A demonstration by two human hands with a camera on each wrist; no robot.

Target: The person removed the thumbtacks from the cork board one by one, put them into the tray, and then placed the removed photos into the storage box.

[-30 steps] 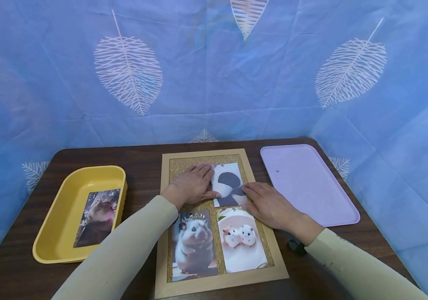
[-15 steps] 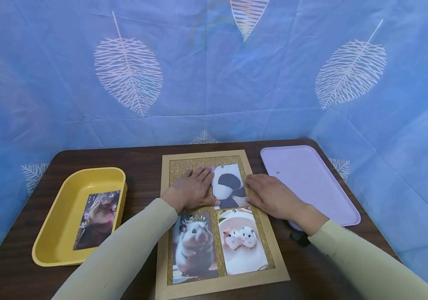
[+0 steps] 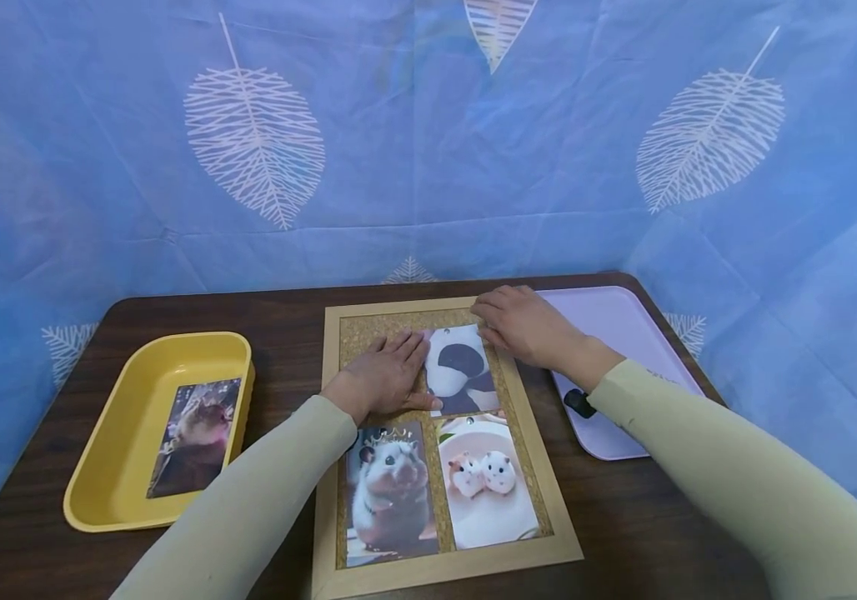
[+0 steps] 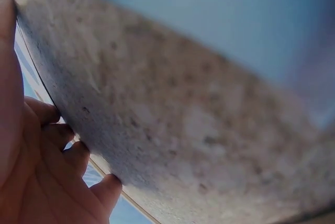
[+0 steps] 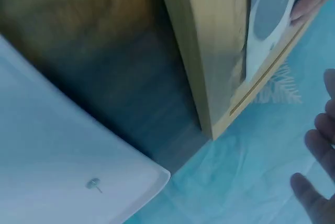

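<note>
table (image 3: 286, 312): dark wood | L: yellow tray (image 3: 91, 467) | ctr: cork board (image 3: 447, 571) | R: purple tray (image 3: 623, 321), just beside board

My left hand (image 3: 387, 372) lies flat on the bare cork of the wooden-framed cork board (image 3: 338, 467), fingers straight, its fingertips and thumb pressing the left edge of the black-and-white animal photo (image 3: 458, 375) in the upper right of the board. My right hand (image 3: 522, 323) sits at that photo's top right corner, over the frame's far right edge, fingers bent downward. Below lie the photo of a crowned hamster (image 3: 391, 492) and the photo of two small hamsters on a white plate (image 3: 484, 487). A lilac plastic tray (image 3: 623, 333) stands right of the board; a yellow plastic tub (image 3: 128, 392) to the left holds a dark cat photo (image 3: 192, 433).
</note>
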